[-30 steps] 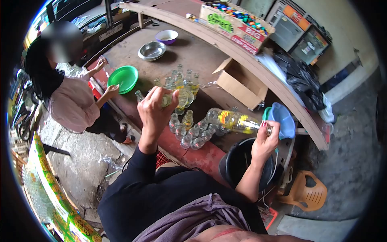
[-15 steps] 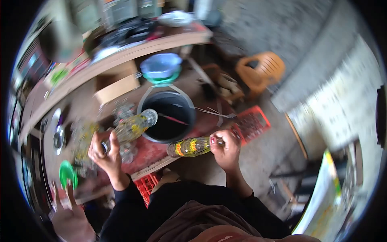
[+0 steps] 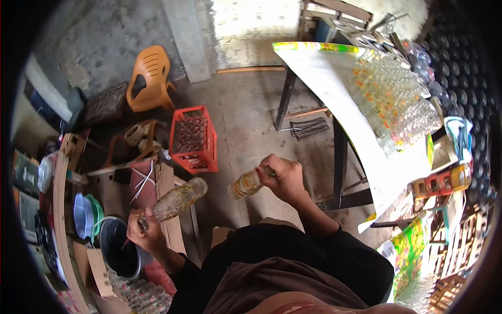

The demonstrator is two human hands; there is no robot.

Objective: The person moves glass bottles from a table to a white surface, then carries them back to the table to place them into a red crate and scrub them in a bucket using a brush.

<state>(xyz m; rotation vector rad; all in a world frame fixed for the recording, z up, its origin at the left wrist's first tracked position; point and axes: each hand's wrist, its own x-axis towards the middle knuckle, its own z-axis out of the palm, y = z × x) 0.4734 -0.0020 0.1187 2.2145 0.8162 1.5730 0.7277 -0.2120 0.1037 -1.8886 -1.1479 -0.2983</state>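
Observation:
My left hand [image 3: 148, 232] is closed around the neck of a clear glass bottle [image 3: 177, 199] with yellowish print, its base tilted up and to the right. Held the same way by its neck, a second printed glass bottle [image 3: 244, 186] is in my right hand [image 3: 283, 178], its base pointing left. The two bottles are apart, in front of my body. On the white-topped table [image 3: 340, 99] to the right stand many similar glass bottles [image 3: 389, 97] in a close group. Below my left hand is a black bucket [image 3: 117, 246] on the red bench.
A red crate [image 3: 193, 138] of bottles stands on the floor ahead, with an orange plastic chair [image 3: 150, 78] behind it. Blue and green basins [image 3: 83, 214] sit at the left. More glass bottles [image 3: 138, 293] stand below the bucket. Dark metal legs [image 3: 340, 167] support the white table.
My view has swung to the right, from the bench with the bucket toward the white-topped table. Both bottles have stayed in my hands.

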